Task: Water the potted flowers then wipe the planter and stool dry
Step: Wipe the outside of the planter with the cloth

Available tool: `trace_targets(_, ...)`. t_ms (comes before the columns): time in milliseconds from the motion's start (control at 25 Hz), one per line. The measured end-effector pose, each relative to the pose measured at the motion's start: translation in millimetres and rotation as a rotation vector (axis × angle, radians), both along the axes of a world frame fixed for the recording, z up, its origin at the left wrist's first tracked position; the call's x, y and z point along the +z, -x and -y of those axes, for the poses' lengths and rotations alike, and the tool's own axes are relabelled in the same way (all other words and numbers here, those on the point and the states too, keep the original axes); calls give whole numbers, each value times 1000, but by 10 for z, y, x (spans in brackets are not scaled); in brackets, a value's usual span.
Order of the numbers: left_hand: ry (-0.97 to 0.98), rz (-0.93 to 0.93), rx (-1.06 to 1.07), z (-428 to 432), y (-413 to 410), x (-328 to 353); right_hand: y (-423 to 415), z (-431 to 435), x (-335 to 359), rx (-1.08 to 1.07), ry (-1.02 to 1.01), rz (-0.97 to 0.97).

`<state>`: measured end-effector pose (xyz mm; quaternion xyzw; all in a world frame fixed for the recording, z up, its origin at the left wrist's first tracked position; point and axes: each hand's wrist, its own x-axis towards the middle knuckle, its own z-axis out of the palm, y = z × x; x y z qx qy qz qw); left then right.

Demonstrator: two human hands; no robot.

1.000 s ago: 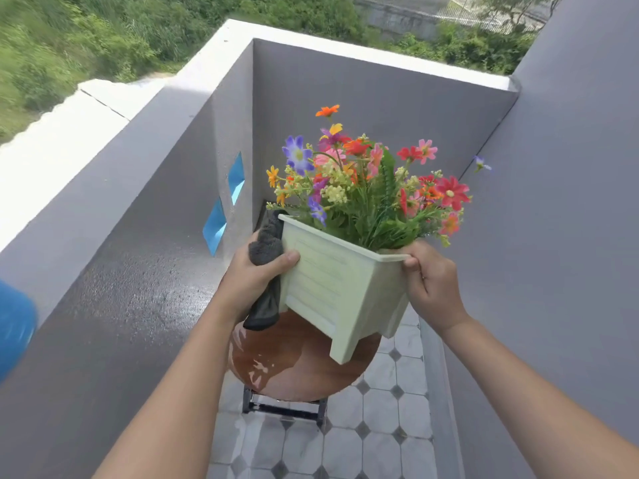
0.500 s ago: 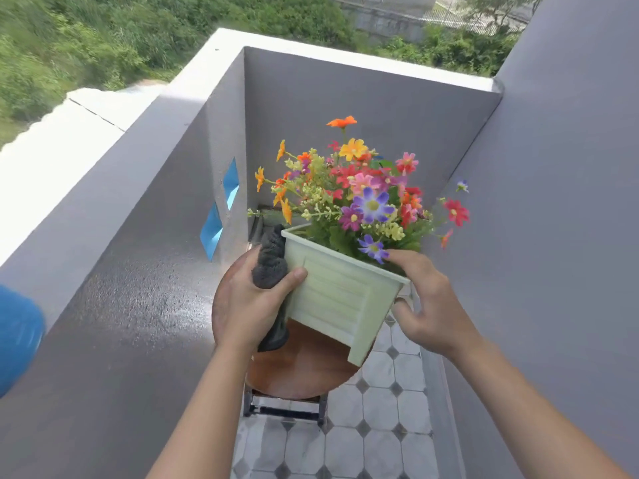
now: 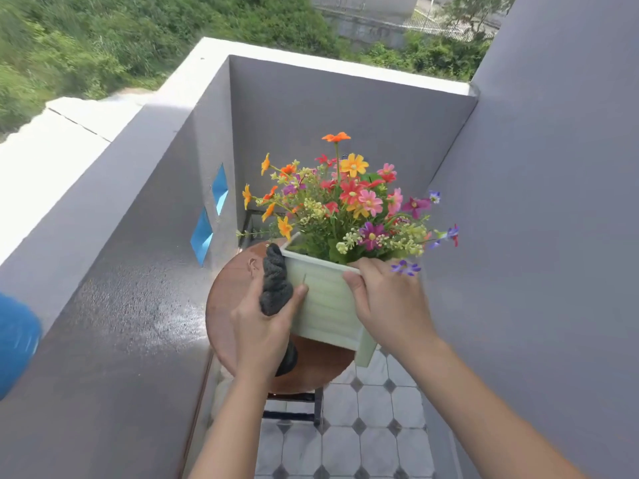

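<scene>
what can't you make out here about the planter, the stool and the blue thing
All head view:
- Planter bottom: whether it rests on the stool seat or is held above it; the left hand, its grey cloth and the planter's own body hide most feet.
- Soil inside: hidden by the flowers and the right hand on the rim.
- Blue object: blurred and cut off by the left edge.
- Stool legs: mostly hidden under the seat.

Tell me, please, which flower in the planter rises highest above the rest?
The orange flower on the tallest stem, alone at the top of the bunch; the yellow flower sits just below it.
</scene>
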<state>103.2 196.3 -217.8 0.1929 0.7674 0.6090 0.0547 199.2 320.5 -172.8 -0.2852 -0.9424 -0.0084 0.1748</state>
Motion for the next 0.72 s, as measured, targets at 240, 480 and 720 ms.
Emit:
trace_targets(240, -35, -132, -4, -42, -294, 48, -58, -264, -65, 161, 126, -198)
trace_targets(480, -10, 167, 116, -169, -33, 149, -30, -309, -74, 156, 82, -262)
trace_targets(720, -167, 246, -5, -49, -38, 202, -12, -365, -81, 151, 75, -260)
